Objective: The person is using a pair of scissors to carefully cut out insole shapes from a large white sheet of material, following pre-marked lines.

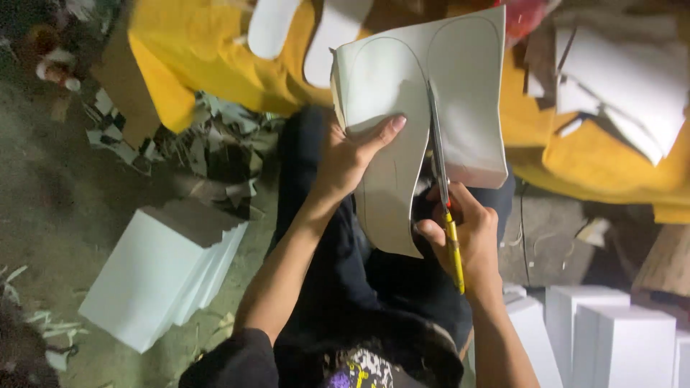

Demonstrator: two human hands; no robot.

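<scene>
A thick white foam sheet [467, 93] with two shoe-sole outlines drawn on it is held up over my lap. My left hand [348, 154] grips its left part, thumb lying across the face. My right hand [467, 241] is closed on yellow-handled scissors [440, 154], whose blades run up into the sheet between the two outlines. The left outline is partly cut free along its lower edge.
A stack of white sheets [162, 269] lies on the dirt floor at left, more white blocks [618, 338] at lower right. Yellow cloth [208, 50] carries cut white soles [269, 25] and offcuts [625, 86]. Scraps [215, 154] litter the ground.
</scene>
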